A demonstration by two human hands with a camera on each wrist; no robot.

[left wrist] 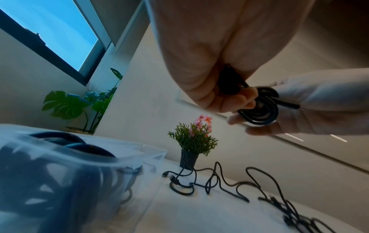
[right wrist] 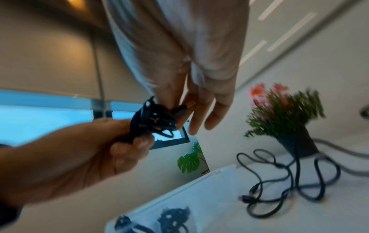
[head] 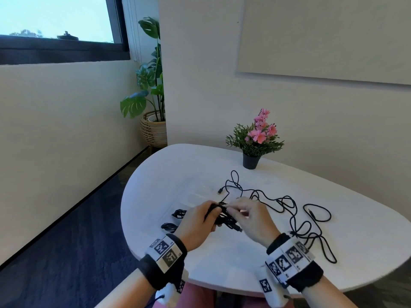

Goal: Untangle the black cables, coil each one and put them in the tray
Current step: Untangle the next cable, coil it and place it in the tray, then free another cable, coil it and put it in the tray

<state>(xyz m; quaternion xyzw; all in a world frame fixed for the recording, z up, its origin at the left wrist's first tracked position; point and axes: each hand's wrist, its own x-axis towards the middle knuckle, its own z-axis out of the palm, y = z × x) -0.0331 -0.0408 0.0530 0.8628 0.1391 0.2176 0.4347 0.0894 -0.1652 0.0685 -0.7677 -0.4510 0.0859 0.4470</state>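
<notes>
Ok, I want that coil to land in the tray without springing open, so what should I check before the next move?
1. Coil held firmly: ok. The left hand grips the coiled cable.
2. Loose end secured: cannot tell. The right hand pinches the plug end at the coil; whether it is tucked is hidden.
3. Coil free of the tangled cables on the table: cannot tell from these views.
4. Room in the clear tray: ok. Two coils sit at its near end, with bare compartments beyond.
5. Path to tray clear: ok.
</notes>
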